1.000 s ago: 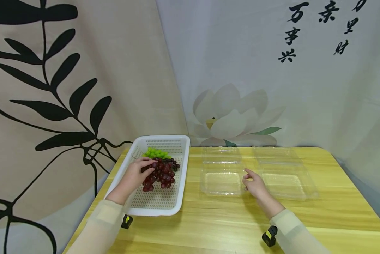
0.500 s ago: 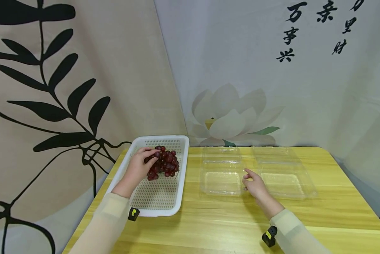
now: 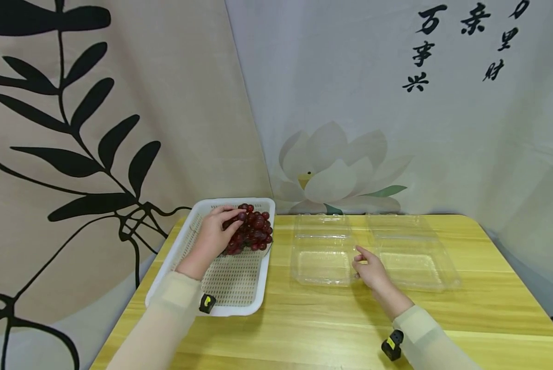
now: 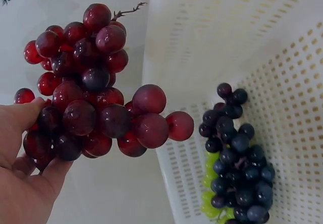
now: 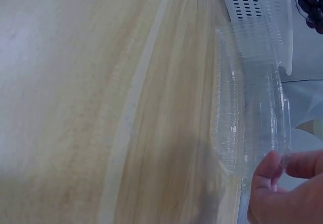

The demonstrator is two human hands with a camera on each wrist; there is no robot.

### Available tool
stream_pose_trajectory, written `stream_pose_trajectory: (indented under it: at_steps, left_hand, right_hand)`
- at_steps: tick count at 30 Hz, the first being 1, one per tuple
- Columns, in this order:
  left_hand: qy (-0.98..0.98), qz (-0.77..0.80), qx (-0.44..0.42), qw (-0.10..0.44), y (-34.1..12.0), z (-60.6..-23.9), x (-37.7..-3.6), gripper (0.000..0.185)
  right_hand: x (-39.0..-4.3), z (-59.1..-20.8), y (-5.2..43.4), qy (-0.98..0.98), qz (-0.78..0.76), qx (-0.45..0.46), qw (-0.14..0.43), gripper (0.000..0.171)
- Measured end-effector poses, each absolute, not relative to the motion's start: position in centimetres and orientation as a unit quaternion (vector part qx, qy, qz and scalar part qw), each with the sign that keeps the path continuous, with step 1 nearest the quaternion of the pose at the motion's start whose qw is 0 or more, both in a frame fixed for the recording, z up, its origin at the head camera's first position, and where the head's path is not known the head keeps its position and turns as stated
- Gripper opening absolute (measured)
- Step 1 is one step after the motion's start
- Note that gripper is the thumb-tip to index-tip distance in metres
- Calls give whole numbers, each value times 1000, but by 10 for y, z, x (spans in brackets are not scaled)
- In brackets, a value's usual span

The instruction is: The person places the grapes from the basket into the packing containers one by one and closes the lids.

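While the left hand (image 3: 213, 237) grips a bunch of red grapes (image 3: 250, 229) lifted clear above the far end of the white perforated basket (image 3: 232, 285), the right hand (image 3: 370, 270) pinches the near edge of the left clear plastic clamshell box (image 3: 321, 267) on the wooden desk (image 3: 331, 329). Dark and green grapes (image 4: 237, 158) lie in the basket's corner. A second clamshell box (image 3: 412, 267) sits just beside the first.

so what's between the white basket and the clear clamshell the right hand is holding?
Head view: only a bare strip of wooden table separates the white basket from the clear clamshell pinched by the right hand.
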State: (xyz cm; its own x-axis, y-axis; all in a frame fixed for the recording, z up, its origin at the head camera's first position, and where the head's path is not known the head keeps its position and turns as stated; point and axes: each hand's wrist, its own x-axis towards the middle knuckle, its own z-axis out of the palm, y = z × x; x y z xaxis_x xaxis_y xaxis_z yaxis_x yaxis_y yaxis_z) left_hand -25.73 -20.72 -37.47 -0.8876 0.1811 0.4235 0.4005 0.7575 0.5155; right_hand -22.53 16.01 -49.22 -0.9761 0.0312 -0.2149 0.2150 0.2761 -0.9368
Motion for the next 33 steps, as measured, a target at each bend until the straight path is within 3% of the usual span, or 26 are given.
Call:
stream_pose_trajectory:
  at_steps: [33]
  left_hand:
    - [-903,-334,-207,174,-121,-380,-265,27]
  right_hand:
    - [-226,-495,160,794,-598,79,76,55]
